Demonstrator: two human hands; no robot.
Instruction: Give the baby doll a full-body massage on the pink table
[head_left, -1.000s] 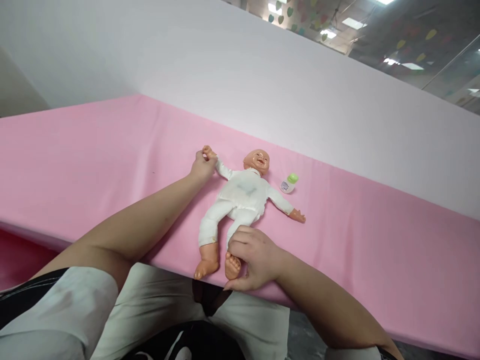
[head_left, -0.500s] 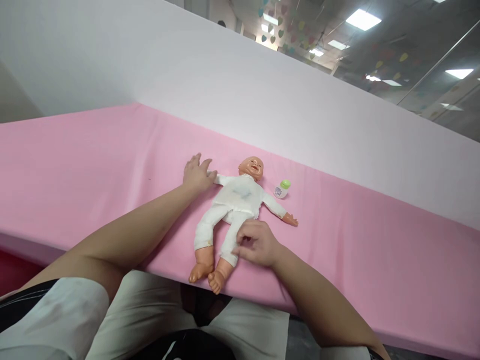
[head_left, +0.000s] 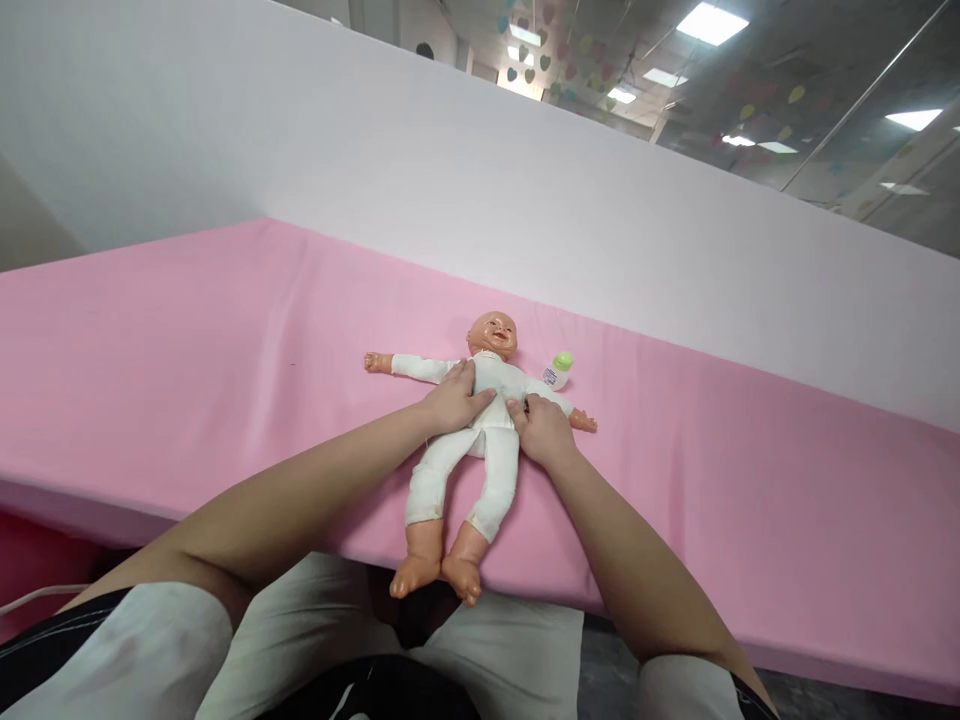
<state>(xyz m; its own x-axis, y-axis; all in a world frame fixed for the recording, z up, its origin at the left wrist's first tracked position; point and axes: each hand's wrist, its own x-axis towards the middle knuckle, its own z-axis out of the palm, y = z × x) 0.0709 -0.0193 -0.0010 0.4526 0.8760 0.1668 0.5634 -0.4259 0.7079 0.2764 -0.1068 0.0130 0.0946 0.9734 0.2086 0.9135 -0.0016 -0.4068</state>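
Note:
A baby doll (head_left: 496, 410) with a white cloth body and bare plastic head, hands and feet lies face up, its head toward the wall and its feet at the near edge. My left hand (head_left: 455, 400) grips the left side of its torso, thumb across the front and fingers pointing up along the side. On the opposite side, my right hand (head_left: 544, 428) is closed around the torso's edge, thumb on the front, its other fingers partly hidden. A small clear bottle with a green cap (head_left: 559, 370) stands near the doll's arm, beyond my right hand.
The doll lies on a pink padded surface (head_left: 742, 480) with its front edge at my lap. A white wall (head_left: 450, 180) runs behind it, with glass panels (head_left: 712, 110) above. Something red (head_left: 41, 565) and a pale cord (head_left: 45, 597) show at lower left.
My left hand has left the doll's outstretched arm and come to its torso. My right hand has moved up from the leg to the torso. The doll's legs have shifted slightly right.

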